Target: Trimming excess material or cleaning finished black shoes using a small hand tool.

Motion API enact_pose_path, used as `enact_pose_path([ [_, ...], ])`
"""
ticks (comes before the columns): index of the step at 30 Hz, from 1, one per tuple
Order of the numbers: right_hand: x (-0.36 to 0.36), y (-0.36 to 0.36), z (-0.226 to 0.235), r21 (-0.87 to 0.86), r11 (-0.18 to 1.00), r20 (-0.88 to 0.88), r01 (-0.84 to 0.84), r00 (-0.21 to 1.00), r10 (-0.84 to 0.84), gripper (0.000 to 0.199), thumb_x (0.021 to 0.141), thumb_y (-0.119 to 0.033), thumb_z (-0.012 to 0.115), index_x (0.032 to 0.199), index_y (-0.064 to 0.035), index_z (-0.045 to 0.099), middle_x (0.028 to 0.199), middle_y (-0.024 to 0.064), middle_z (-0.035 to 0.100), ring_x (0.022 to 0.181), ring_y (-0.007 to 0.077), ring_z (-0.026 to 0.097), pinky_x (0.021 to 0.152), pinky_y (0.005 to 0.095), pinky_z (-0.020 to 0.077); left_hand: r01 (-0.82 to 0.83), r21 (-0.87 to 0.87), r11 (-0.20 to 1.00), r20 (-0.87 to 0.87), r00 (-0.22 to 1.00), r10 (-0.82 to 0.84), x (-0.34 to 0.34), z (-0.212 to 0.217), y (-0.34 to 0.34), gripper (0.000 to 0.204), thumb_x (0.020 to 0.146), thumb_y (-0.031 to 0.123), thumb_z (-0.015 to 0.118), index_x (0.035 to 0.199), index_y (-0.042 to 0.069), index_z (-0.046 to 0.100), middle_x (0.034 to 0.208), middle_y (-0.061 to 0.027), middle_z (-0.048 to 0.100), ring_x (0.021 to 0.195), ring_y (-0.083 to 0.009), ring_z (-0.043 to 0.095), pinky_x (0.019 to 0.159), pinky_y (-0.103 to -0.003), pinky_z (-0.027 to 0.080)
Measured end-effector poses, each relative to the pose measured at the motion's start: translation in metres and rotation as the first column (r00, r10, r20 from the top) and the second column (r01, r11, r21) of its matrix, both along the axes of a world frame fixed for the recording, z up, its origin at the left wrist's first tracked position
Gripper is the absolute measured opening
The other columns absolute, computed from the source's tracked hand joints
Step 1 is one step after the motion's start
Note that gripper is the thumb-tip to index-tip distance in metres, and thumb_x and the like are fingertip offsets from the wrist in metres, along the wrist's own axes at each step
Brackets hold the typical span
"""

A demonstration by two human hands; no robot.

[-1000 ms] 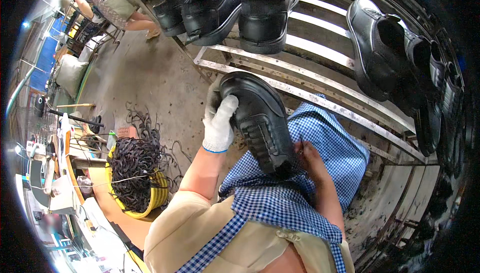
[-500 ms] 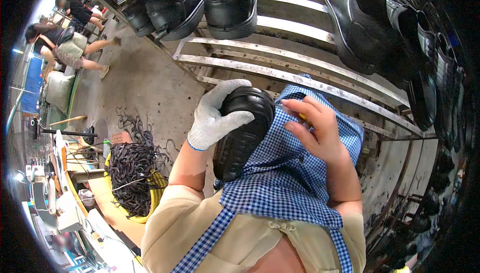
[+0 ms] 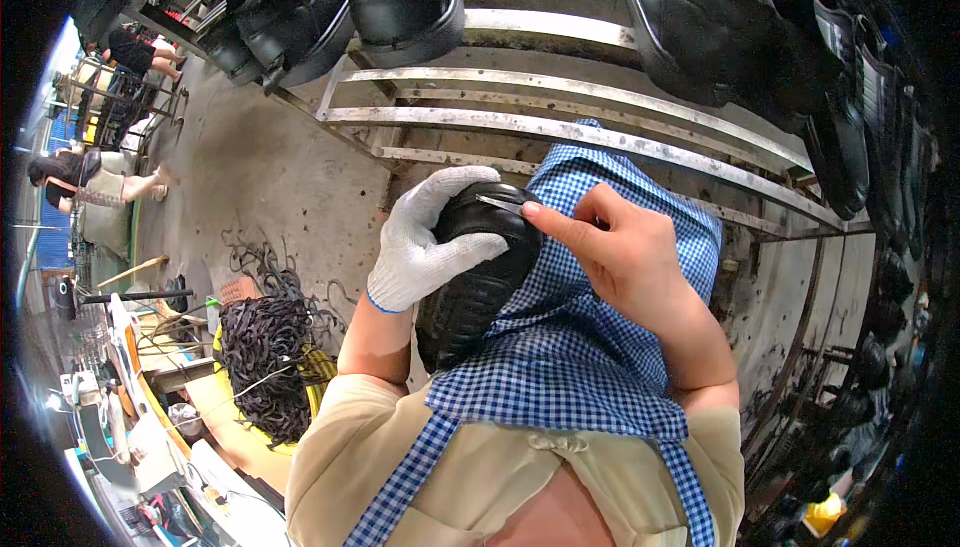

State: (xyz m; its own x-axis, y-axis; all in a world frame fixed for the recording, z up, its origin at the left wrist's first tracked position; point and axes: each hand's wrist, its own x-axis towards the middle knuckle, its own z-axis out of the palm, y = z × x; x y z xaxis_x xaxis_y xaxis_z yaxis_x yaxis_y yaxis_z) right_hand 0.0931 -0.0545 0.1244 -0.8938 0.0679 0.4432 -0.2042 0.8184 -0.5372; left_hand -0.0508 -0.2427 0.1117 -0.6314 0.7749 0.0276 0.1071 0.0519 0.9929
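Observation:
My left hand, in a white knit glove with a blue cuff edge, is wrapped round one end of a black shoe. The shoe is held up in front of my apron, over my lap. Bare and closed, my right hand pinches a thin, pointed silver tool. Its bright tip lies against the rounded end of the shoe, close to the gloved fingers. Most of the tool is hidden in my fingers, so its exact kind does not show.
Black shoes line a metal rack just ahead, and more shoes stand to the right. At left, a yellow container holds a heap of black strips beside a cluttered workbench. Another person is at far left.
My right hand has moved left and brought the tool's tip onto the shoe; it was apart from it before. The left hand keeps its hold. The view has shifted slightly.

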Motion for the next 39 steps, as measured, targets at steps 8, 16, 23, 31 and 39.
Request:
enact_pose_path([
  [8, 0.003, 0.002, -0.009, 0.007, 0.999, -0.004, 0.035, 0.999, -0.035, 0.05, 0.077, -0.007, 0.067, 0.121, -0.03, 0.065, 0.074, 0.0027, 0.053, 0.057, 0.0189, 0.057, 0.047, 0.0313, 0.0463, -0.013, 0.016, 1.0, 0.014, 1.0, 0.013, 0.004, 0.001, 0.0, 0.055, 0.068, 0.007, 0.082, 0.119, 0.001, 0.06, 0.107, -0.0083, 0.067, 0.099, -0.0157, 0.063, 0.09, -0.029, 0.049],
  [16, 0.016, 0.016, 0.004, -0.001, 1.0, 0.019, 0.023, 1.0, -0.023, 0.049, 0.072, 0.003, 0.066, 0.113, -0.023, 0.072, 0.07, 0.003, 0.051, 0.055, 0.0154, 0.053, 0.048, 0.0273, 0.0427, -0.013, 0.044, 0.999, 0.064, 0.998, 0.01, 0.005, 0.0, 0.002, 0.055, 0.068, 0.007, 0.081, 0.118, 0.001, 0.06, 0.107, -0.0084, 0.067, 0.099, -0.0157, 0.063, 0.09, -0.029, 0.05],
  [23, 0.016, 0.02, 0.012, 0.065, 0.996, 0.014, 0.054, 0.998, -0.055, 0.047, 0.07, 0.002, 0.068, 0.109, -0.0225, 0.073, 0.068, 0.0032, 0.052, 0.053, 0.0162, 0.053, 0.048, 0.0276, 0.0423, -0.001, -0.006, 1.0, 0.03, 1.0, 0.001, 0.003, -0.003, 0.006, 0.054, 0.069, 0.01, 0.081, 0.118, 0.002, 0.06, 0.106, -0.0083, 0.067, 0.099, -0.0162, 0.063, 0.091, -0.029, 0.049],
  [31, 0.014, 0.022, 0.009, 0.035, 0.998, 0.002, 0.056, 0.998, -0.056, 0.047, 0.07, -0.001, 0.065, 0.11, -0.0253, 0.07, 0.069, 0.0029, 0.052, 0.056, 0.0191, 0.055, 0.048, 0.0315, 0.0438, -0.012, -0.038, 0.999, 0.14, 0.99, 0.018, 0.007, 0.004, 0.005, 0.059, 0.065, 0.003, 0.075, 0.121, -0.001, 0.058, 0.111, -0.0095, 0.065, 0.1, -0.0178, 0.062, 0.093, -0.031, 0.047],
  [39, 0.023, 0.027, 0.013, -0.04, 0.999, 0.101, 0.021, 0.995, -0.017, 0.043, 0.072, 0.0, 0.065, 0.107, -0.0242, 0.072, 0.068, 0.0028, 0.052, 0.055, 0.019, 0.055, 0.049, 0.0311, 0.0438, 0.025, -0.07, 0.997, 0.086, 0.996, -0.019, 0.003, 0.0, 0.008, 0.059, 0.065, 0.006, 0.077, 0.121, 0.0, 0.058, 0.111, -0.0097, 0.065, 0.101, -0.0176, 0.062, 0.093, -0.031, 0.047],
])
